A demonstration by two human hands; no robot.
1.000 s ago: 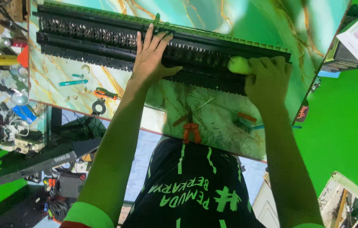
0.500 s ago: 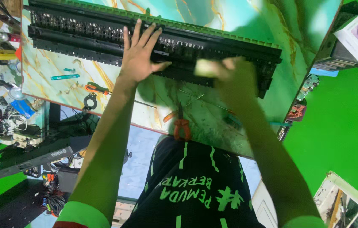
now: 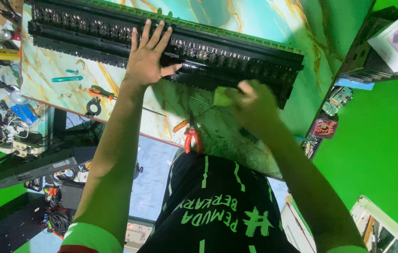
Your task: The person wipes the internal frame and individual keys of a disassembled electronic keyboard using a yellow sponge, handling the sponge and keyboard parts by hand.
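A long black keyboard chassis with a green circuit-board edge (image 3: 91, 33) lies across the far side of a marble-patterned table (image 3: 49, 61). My left hand (image 3: 148, 56) rests flat on its middle, fingers spread. My right hand (image 3: 254, 105) is blurred by motion, just in front of the chassis's right part, closed on a light green cloth (image 3: 222, 97).
Red-handled pliers (image 3: 193, 137) and an orange-handled screwdriver (image 3: 181, 125) lie near the table's front edge. An orange-and-green tool (image 3: 100, 92), a teal pen-like tool (image 3: 67, 78) and a black ring (image 3: 93, 107) sit left. A white box (image 3: 396, 44) and circuit boards (image 3: 332, 107) are right.
My right hand with the cloth has come off the chassis's right end, toward me and leftward. The left hand stays flat on the chassis.
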